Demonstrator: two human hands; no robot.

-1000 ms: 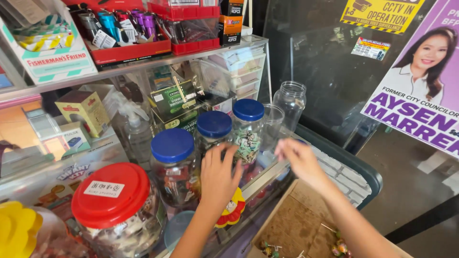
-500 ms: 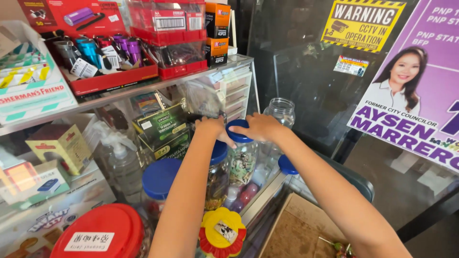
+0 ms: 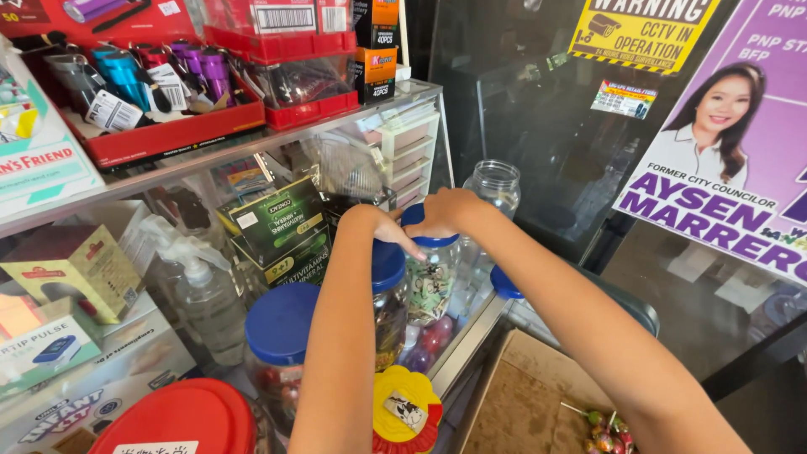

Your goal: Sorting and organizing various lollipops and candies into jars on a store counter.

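Observation:
Both my hands rest on the blue lid (image 3: 433,238) of a clear plastic jar (image 3: 429,290) filled with wrapped sweets. My left hand (image 3: 380,227) lies over the lid's left side, fingers pointing right. My right hand (image 3: 450,212) cups the top of the same lid from the right. The jar stands upright among other blue-lidded jars: one (image 3: 388,290) just left of it, behind my left forearm, and a larger one (image 3: 282,336) nearer me. An empty clear jar (image 3: 496,187) without a lid stands behind.
A glass shelf (image 3: 210,155) above carries red trays of small goods. Boxes (image 3: 282,227) and a spray bottle (image 3: 202,294) sit behind the jars. A red-lidded jar (image 3: 181,420) is at lower left. A cardboard box (image 3: 538,403) with lollipops lies lower right.
Both hands rose from beside the jars and came together on the blue lid of the sweets jar. The view moved closer and tilted slightly down.

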